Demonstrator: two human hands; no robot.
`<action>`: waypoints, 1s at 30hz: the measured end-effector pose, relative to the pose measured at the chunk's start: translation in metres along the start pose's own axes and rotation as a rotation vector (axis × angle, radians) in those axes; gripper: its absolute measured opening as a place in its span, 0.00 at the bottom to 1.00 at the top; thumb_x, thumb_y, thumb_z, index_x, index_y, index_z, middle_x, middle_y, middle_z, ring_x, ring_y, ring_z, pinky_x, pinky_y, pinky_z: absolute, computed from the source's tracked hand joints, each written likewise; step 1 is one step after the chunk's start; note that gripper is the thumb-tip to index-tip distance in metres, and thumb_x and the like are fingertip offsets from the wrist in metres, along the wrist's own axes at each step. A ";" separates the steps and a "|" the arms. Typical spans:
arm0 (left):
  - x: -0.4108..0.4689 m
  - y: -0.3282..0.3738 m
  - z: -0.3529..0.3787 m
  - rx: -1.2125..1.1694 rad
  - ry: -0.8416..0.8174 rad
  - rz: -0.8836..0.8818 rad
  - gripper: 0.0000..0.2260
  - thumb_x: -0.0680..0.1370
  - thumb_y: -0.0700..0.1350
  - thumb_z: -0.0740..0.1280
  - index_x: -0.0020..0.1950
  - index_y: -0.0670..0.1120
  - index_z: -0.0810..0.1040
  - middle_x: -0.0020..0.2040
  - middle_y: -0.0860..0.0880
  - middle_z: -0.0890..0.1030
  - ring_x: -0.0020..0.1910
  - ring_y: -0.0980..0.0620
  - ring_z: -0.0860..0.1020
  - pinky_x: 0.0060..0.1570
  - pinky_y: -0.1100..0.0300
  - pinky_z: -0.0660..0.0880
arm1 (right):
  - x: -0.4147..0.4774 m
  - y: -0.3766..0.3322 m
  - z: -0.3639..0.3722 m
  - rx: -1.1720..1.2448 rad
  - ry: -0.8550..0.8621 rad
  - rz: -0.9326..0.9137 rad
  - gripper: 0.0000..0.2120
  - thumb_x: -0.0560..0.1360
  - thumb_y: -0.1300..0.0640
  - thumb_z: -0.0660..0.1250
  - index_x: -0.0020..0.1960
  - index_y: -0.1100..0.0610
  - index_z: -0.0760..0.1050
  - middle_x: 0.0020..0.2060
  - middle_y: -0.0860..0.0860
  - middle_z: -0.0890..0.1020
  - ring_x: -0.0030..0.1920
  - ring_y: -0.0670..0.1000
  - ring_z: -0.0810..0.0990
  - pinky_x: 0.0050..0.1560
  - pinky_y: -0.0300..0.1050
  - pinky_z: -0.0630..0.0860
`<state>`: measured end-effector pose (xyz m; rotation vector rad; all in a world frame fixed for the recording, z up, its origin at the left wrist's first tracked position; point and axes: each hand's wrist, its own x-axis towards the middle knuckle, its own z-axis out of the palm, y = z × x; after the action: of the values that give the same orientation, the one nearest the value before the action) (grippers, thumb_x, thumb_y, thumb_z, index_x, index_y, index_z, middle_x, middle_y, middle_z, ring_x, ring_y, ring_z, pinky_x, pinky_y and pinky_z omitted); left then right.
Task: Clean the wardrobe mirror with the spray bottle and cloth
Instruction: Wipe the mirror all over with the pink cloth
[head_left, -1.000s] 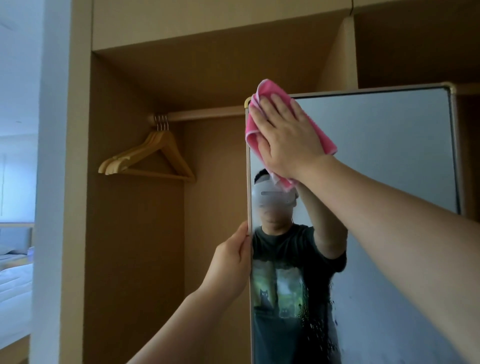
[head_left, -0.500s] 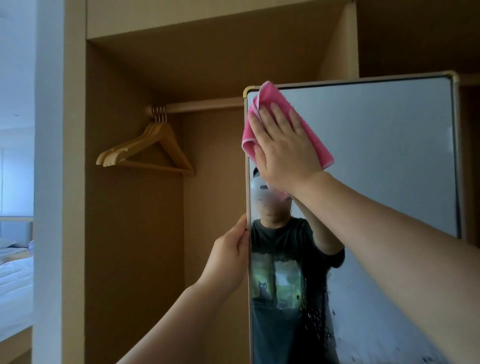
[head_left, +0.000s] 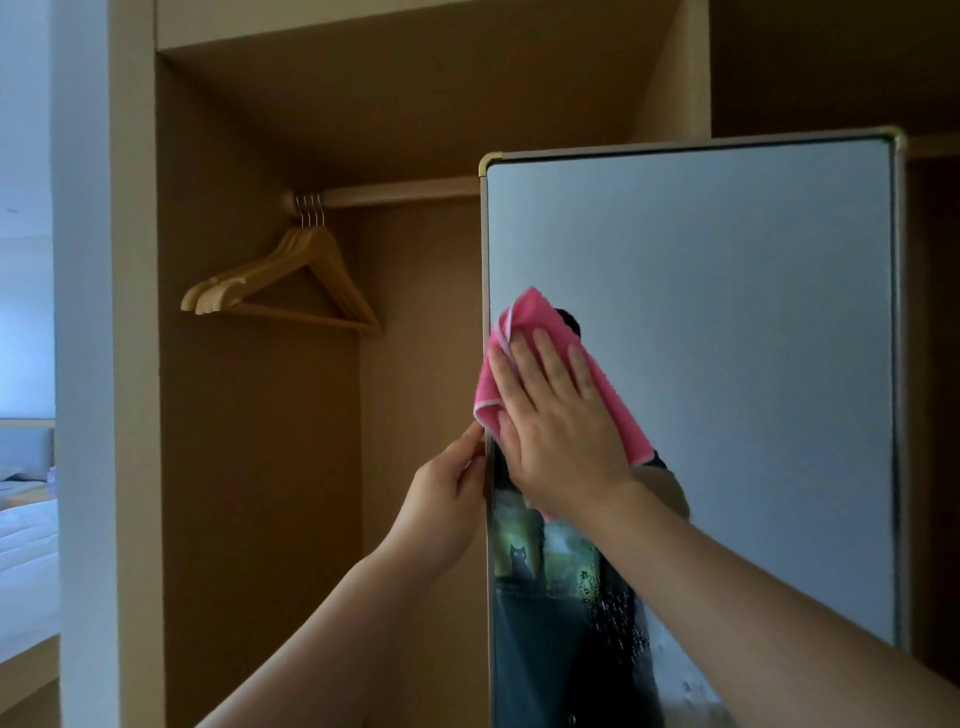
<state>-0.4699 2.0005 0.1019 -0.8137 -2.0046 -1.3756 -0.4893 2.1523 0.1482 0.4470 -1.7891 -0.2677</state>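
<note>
The tall wardrobe mirror (head_left: 727, 338) with a gold frame fills the right half of the view. My right hand (head_left: 558, 421) lies flat on a pink cloth (head_left: 524, 322) and presses it against the glass near the mirror's left edge, about mid-height. My left hand (head_left: 447, 501) grips the mirror's left frame edge just below the cloth. Spray droplets (head_left: 618, 613) cling to the lower part of the glass. No spray bottle is in view.
The open wooden wardrobe (head_left: 260, 467) stands to the left, with several wooden hangers (head_left: 291, 280) on its rail (head_left: 395, 192). A white wall edge (head_left: 83, 364) and a bed (head_left: 26, 561) lie at the far left.
My right hand has wiped the pink cloth down from the mirror's top left corner to mid-height along the left edge. My left hand still holds the frame.
</note>
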 end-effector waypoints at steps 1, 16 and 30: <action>-0.002 0.000 0.000 -0.016 -0.007 -0.003 0.19 0.83 0.40 0.56 0.65 0.63 0.72 0.54 0.62 0.82 0.55 0.60 0.79 0.50 0.69 0.76 | -0.003 -0.001 0.000 0.007 -0.008 0.000 0.29 0.83 0.45 0.45 0.79 0.58 0.47 0.79 0.57 0.50 0.78 0.58 0.44 0.77 0.59 0.45; -0.047 -0.038 0.018 -0.031 -0.102 -0.266 0.16 0.82 0.46 0.56 0.65 0.64 0.71 0.53 0.66 0.80 0.53 0.66 0.78 0.46 0.67 0.77 | -0.001 0.012 -0.015 -0.043 -0.017 -0.116 0.29 0.82 0.46 0.44 0.79 0.59 0.49 0.77 0.59 0.56 0.78 0.59 0.50 0.77 0.57 0.44; -0.068 -0.054 0.017 -0.041 -0.194 -0.360 0.10 0.82 0.48 0.58 0.55 0.61 0.77 0.47 0.59 0.83 0.47 0.57 0.83 0.47 0.60 0.80 | 0.006 0.010 -0.006 -0.071 0.019 -0.077 0.29 0.82 0.45 0.42 0.79 0.59 0.51 0.77 0.60 0.57 0.78 0.60 0.52 0.77 0.58 0.45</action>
<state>-0.4682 1.9901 0.0142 -0.6450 -2.3673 -1.5894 -0.4863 2.1588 0.1590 0.4671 -1.7402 -0.3784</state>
